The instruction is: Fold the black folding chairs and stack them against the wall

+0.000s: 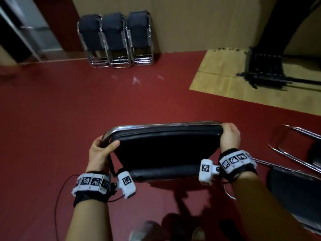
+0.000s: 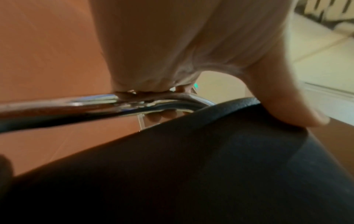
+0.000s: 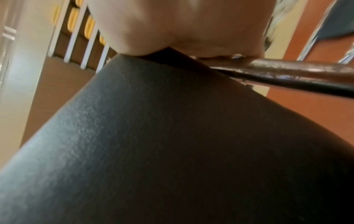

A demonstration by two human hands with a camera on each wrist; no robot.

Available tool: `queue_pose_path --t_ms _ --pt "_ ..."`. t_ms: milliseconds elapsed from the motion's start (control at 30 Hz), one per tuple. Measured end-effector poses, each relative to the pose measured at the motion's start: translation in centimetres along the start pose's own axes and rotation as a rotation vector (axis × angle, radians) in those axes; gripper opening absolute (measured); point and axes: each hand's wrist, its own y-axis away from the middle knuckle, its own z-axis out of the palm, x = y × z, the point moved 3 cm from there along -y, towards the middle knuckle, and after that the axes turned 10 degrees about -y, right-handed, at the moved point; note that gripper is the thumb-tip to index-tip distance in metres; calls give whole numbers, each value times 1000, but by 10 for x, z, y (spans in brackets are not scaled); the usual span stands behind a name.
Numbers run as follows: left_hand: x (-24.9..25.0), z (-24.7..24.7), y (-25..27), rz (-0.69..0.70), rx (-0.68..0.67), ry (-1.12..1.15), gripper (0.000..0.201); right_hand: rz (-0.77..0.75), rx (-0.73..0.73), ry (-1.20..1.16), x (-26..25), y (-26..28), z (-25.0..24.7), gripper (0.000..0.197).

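Both arms stretched forward, left hand (image 1: 99, 150) and right hand (image 1: 229, 136) curled tight in a grip, thumbs inward

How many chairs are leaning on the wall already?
3, side by side against the wall: left chair, middle chair, right chair. More may be hidden behind each.

The head camera is looking down at the floor (image 1: 69, 110), the wall (image 1: 191, 23) lying at twelve o'clock. Both wrist cameras are sitting tight against the chair (image 1: 165, 150), sharing it with the head view.
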Motion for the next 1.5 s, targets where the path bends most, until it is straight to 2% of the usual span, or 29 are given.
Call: queue_pose_path --t_ms 67,200,233,367,567,800,933,1167,1333,1500 --pt "0 -4 -28 -1 73 27 64 4 -73 6 -8 -26 42 35" --pt "-12 -5 -91 -34 231 37 16 29 -151 67 -8 -80 123 23" --pt "-14 -6 -110 -48 262 36 13 32 -170 82 -8 -92 146 23" --pt "-14 -5 -204 -79 325 41 40 29 -173 115 -14 -136 240 28" --pt "18 -10 -353 -162 335 56 57 51 -81 123 -42 -193 354 31" --pt "52 12 -499 -140 267 26 54 43 -28 80 -69 -270 454 30" --pt "57 36 -593 -140 282 4 62 32 -30 64 -77 -343 526 31" --pt "81 84 -734 -137 332 43 60 18 -148 86 -103 -474 655 32" --pt "110 118 -826 -131 331 51 46 -25 -185 89 -139 -555 735 29" --pt "121 142 -944 -137 332 28 57 -16 -160 87 -152 -629 815 26"
